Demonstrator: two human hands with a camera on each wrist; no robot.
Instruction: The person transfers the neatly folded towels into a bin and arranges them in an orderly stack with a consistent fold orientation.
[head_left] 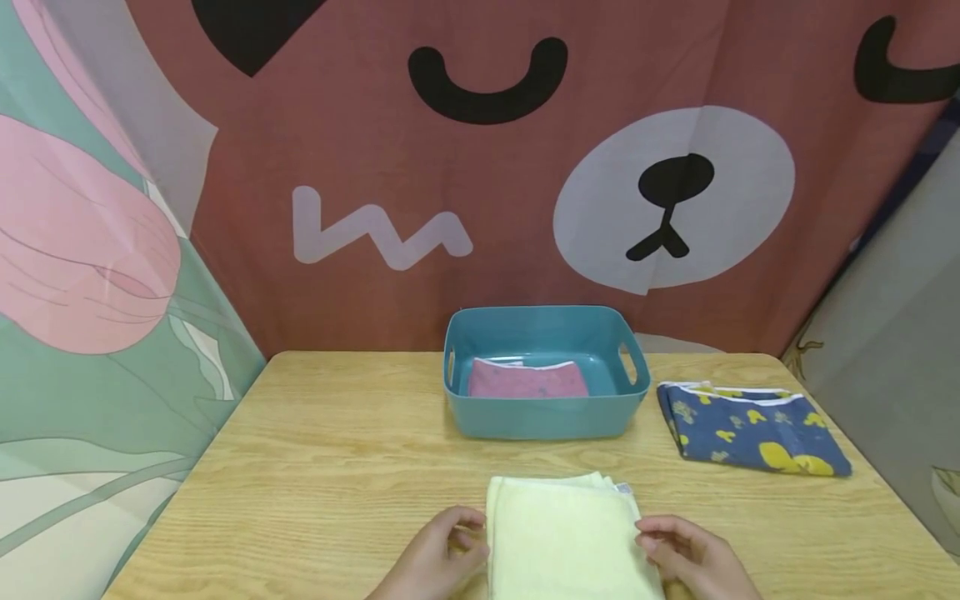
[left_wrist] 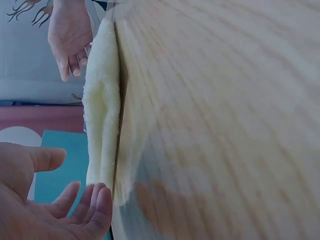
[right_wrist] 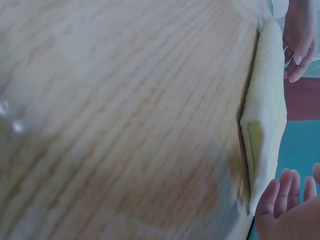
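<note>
A pale yellow towel [head_left: 566, 533], folded into a thick rectangle, lies at the near middle of the table. My left hand [head_left: 442, 550] is at its left edge, fingers loosely bent; in the left wrist view the fingertips of that hand [left_wrist: 65, 200] meet the towel's side [left_wrist: 102, 110], thumb held apart. At the opposite edge is my right hand [head_left: 697, 554]. The right wrist view has this hand [right_wrist: 287, 210] with relaxed fingers by the towel's corner [right_wrist: 267, 115], and whether they touch it I cannot tell. Neither hand grips the cloth.
Behind the towel stands a teal basket [head_left: 543, 419] with a folded pink cloth [head_left: 528, 381] inside. A folded blue cloth with yellow prints [head_left: 753, 429] lies near the right edge of the wooden table [head_left: 322, 467]. A printed curtain [head_left: 360, 150] hangs along the back.
</note>
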